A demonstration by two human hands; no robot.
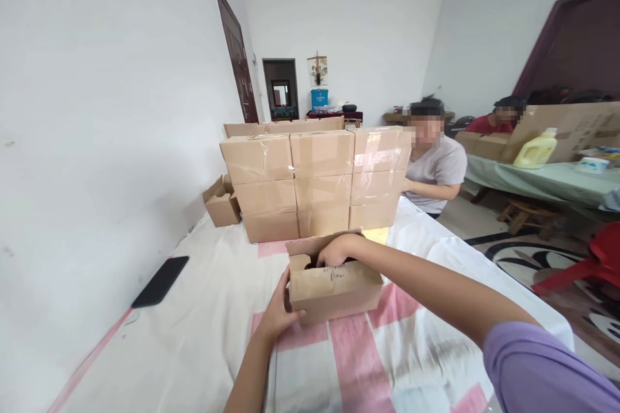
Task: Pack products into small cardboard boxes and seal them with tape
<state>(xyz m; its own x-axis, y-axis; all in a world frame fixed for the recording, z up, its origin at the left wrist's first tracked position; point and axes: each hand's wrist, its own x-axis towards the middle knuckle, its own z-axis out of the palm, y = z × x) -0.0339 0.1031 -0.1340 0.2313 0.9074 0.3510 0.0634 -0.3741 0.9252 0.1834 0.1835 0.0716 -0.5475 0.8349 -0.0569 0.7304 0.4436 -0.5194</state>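
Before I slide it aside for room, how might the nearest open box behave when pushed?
The open box would probably slide rather than tip, being low and wide. Its thin front flap would likely bend. Its weight is unclear: the right hand partly hides the inside.

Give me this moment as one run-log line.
left hand: against open carton, left end | right hand: reaching inside carton, grasp hidden | beyond carton: stacked taped boxes
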